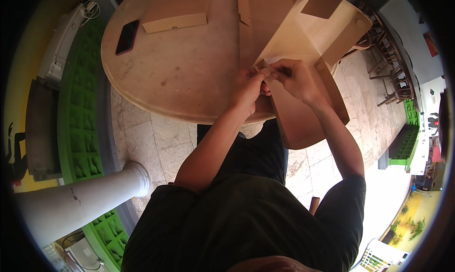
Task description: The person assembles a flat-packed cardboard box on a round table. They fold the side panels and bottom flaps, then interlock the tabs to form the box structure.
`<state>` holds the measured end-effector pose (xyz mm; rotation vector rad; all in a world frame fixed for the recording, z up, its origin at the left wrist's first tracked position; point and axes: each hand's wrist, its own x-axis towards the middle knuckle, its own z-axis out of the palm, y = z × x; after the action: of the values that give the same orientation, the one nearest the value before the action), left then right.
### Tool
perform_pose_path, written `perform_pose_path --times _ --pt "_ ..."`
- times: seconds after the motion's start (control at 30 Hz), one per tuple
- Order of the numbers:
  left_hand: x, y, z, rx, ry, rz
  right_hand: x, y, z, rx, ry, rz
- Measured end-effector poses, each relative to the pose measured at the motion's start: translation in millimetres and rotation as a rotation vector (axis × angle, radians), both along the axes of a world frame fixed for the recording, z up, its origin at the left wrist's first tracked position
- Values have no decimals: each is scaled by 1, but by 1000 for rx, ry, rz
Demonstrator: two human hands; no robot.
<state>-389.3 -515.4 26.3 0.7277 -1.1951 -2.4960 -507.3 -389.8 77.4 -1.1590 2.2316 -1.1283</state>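
While we lean over the round desk, our left hand and right hand pinch shut on one flap of the cardboard box mid-frame.

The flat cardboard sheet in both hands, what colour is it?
Plain light brown cardboard sheet, unprinted, seen in the head view.

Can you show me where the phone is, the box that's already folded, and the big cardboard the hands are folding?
phone (127, 36), head view, middle of its dark back.
folded box (174, 17), head view, top panel.
big cardboard (310, 32), head view, pale inner panel.
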Motion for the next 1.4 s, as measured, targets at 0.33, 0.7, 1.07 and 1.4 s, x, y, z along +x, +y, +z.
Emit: perform_pose_path --times 0.33,0.7,1.07,1.4 --pt "2 6 -8 58 50 49 23 5 -22 -273 309 14" --pt "12 -1 -4 -42 8 -88 2 1 -21 2 -577 -155" --pt "5 9 4 -420 -139 -51 7 -1 -40 -80 -829 -82" --pt "10 -2 -1 -375 -93 -50 22 10 -15 82 -123 93"
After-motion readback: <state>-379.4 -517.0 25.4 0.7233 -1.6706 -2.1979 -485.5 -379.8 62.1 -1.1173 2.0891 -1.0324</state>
